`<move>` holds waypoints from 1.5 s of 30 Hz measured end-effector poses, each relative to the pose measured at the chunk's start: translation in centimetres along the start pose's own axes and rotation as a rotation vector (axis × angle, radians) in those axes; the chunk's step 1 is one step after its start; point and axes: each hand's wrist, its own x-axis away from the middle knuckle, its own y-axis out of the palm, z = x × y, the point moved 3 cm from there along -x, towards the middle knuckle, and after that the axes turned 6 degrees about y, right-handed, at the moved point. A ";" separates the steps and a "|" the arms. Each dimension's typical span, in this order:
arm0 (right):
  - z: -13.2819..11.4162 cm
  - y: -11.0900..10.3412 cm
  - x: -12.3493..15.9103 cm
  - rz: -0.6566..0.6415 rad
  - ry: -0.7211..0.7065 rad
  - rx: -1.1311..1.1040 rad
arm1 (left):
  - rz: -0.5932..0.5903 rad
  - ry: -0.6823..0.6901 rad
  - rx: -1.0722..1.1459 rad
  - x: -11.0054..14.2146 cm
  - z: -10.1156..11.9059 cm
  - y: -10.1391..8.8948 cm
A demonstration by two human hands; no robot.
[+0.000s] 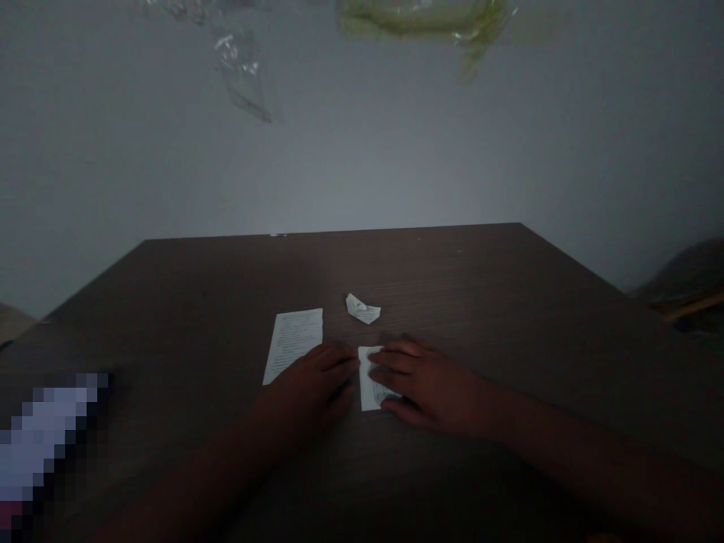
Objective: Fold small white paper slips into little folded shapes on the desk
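Note:
A small sheet of paper [369, 388] lies on the dark wooden table, partly hidden under my right hand [427, 385]. The fingers of that hand are stretched out flat over it. At the paper's left edge rests my left hand [325, 385], fingers extended, its fingertips close to or touching that edge. Beneath and behind the left hand is a larger printed sheet [294, 339] with lines of text. A small folded or crumpled piece of paper [363, 310] sits just beyond both hands.
The wooden table [452, 279] reaches to a pale wall [396, 151]. At the left edge lies a pixelated, screen-like object [48, 437]. Clear plastic [243, 75] and yellowish plastic [418, 19] hang on the wall. Something dark [690, 279] stands beyond the table's right side.

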 end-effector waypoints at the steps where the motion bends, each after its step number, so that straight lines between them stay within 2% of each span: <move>1: 0.0 0.1 0.0 0.000 0.001 0.003 | -0.002 0.001 -0.002 0.0 0.0 0.0; 19: 0.0 0.2 0.3 0.067 -0.027 -0.005 | -0.003 0.001 0.038 0.1 -0.1 -0.1; 33: 0.0 0.1 0.2 0.025 -0.007 -0.034 | -0.015 0.005 0.045 0.1 -0.1 -0.1; 45: 0.0 0.2 0.2 0.058 -0.010 -0.018 | 0.009 -0.019 0.027 0.2 0.1 0.2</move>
